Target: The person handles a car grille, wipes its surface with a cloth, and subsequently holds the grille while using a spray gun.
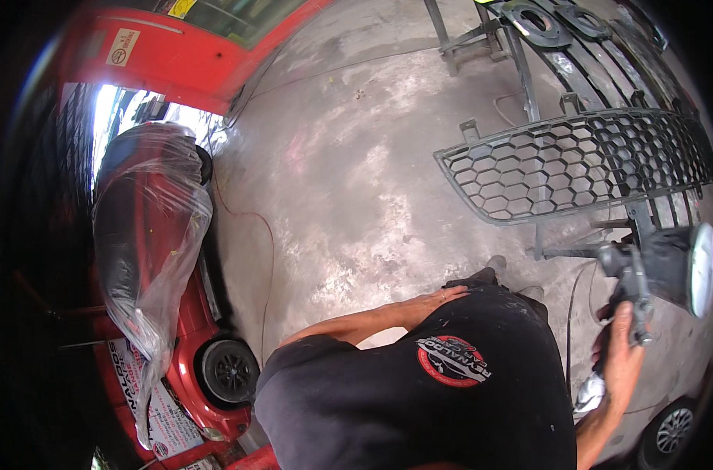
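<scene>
Red car draped in clear plastic, red panel, grey floor, silver-spoked wheel

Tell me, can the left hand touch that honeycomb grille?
Probably, with a stretch: the left hand rests on the dark clothing, and nothing seems to stand between it and the honeycomb grille.

The spray gun (blurred) seems metal, the grille matt.
</scene>
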The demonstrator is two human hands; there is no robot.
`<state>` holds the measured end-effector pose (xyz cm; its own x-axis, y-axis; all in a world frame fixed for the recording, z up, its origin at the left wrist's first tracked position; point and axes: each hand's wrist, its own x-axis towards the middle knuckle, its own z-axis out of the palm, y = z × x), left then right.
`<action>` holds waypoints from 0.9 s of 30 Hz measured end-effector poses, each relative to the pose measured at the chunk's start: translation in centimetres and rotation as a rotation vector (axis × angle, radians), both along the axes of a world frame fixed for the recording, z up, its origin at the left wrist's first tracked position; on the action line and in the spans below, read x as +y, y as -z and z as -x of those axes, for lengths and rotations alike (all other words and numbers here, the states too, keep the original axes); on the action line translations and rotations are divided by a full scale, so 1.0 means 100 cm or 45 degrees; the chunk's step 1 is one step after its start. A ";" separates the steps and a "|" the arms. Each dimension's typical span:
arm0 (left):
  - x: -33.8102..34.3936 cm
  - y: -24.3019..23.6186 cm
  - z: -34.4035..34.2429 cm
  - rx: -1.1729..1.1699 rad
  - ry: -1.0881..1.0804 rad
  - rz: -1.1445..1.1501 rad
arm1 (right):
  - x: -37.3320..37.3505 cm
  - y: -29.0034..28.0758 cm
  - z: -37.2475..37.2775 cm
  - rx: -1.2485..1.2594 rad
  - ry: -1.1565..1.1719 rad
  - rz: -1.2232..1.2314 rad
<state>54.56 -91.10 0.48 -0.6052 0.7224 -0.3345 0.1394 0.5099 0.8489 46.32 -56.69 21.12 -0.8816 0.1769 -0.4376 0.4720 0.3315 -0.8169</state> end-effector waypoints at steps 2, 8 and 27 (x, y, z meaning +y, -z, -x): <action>0.001 -0.003 -0.001 -0.024 -0.010 -0.010 | -0.018 0.001 0.000 -0.086 -0.193 0.109; -0.004 0.009 -0.015 0.035 -0.047 -0.038 | -0.050 -0.006 0.021 -0.082 -0.318 0.261; -0.001 0.005 -0.040 -0.022 -0.322 -0.175 | -0.125 -0.001 0.071 0.167 -0.542 0.176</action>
